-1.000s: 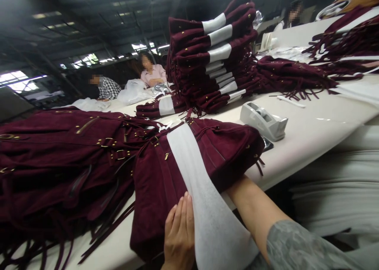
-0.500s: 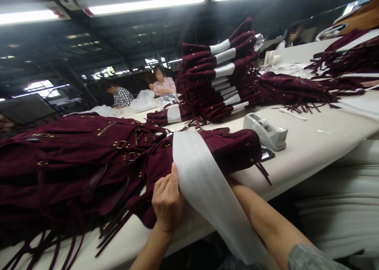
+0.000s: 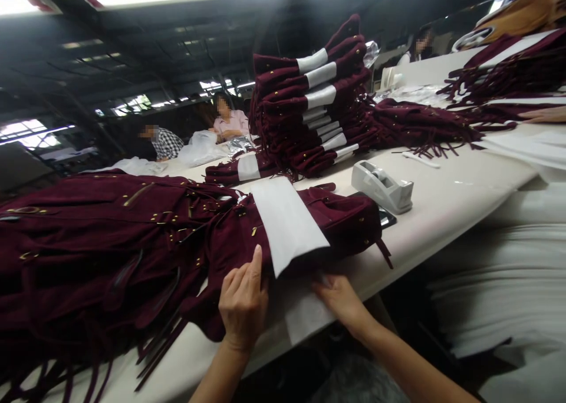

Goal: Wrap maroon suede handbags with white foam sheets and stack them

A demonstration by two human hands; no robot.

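A folded burgundy garment [image 3: 230, 244] with gold metal fittings lies near the table's front edge. Over its middle runs a white paper-like strip [image 3: 289, 217], its upper end hanging loose at the front. My left hand [image 3: 243, 300] grips the garment's front edge beside the strip, index finger stretched out, thumb hidden. Below the garment, my right hand [image 3: 342, 300] pinches the strip's other end, which droops over the table edge. Left of the garment lies a heap of burgundy garments [image 3: 97, 244] with zips and dangling ties.
A grey tape dispenser [image 3: 382, 186] stands on the table [image 3: 460, 185] at the right, beside a dark flat object. Behind rises a stack of banded burgundy garments [image 3: 309, 102]. White sheets [image 3: 481, 285] are piled below the table at right. Several people work farther back.
My right hand, formerly hidden beneath the strip, has come into sight under the garment. The strip's long hanging end has flipped up and now lies short across the garment.
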